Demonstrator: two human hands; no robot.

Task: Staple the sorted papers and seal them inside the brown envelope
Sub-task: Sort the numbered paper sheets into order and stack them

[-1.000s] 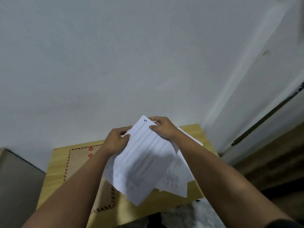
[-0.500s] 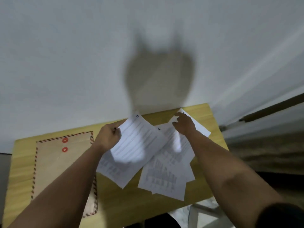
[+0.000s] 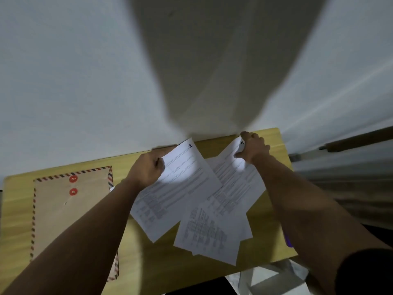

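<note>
Left hand (image 3: 146, 170) grips white printed sheet numbered 1 (image 3: 180, 188); right hand (image 3: 253, 149) pinches white sheet numbered 4 (image 3: 236, 177); brown striped-edge envelope (image 3: 70, 213) flat on yellow wooden table (image 3: 153, 269).

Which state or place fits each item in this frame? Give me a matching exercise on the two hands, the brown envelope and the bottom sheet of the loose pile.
Column 1:
1. left hand
2. right hand
3. brown envelope
4. bottom sheet

Column 2:
a. lies flat at the table's left end, untouched
b. grips the top edge of the page marked 1
c. lies nearest the table's near edge, held by no hand
d. pinches the top corner of the page marked 4

Pairs: 1-b, 2-d, 3-a, 4-c
</note>
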